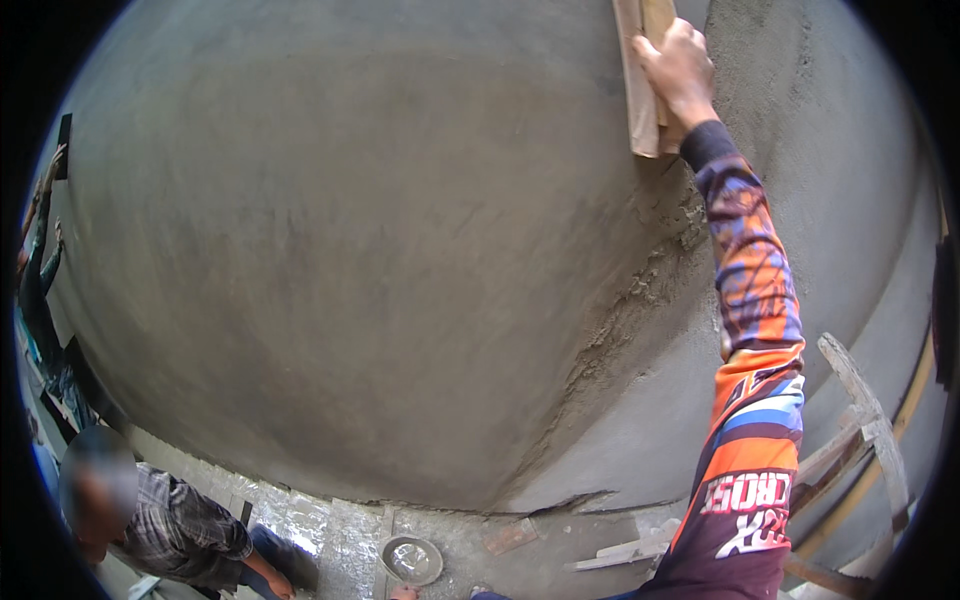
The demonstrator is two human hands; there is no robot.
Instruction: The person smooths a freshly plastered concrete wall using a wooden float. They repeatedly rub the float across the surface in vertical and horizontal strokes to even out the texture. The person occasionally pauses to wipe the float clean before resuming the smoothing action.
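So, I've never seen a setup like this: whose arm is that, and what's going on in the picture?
There is no machine here, just a person working bare-handed. The picture comes from a fisheye camera worn on that person's head, so straight edges bend. The right hand holds a long wooden board up at a grey wall; a rough, plaster-like ridge slants down and left below it. On the floor sits a round basin. A co-worker in a checked shirt is at the lower left. The left hand can't be made out.

A broad grey plastered wall [350,230] rises above a floor [340,530] with shiny patches; a wooden frame [873,430] stands lower right.
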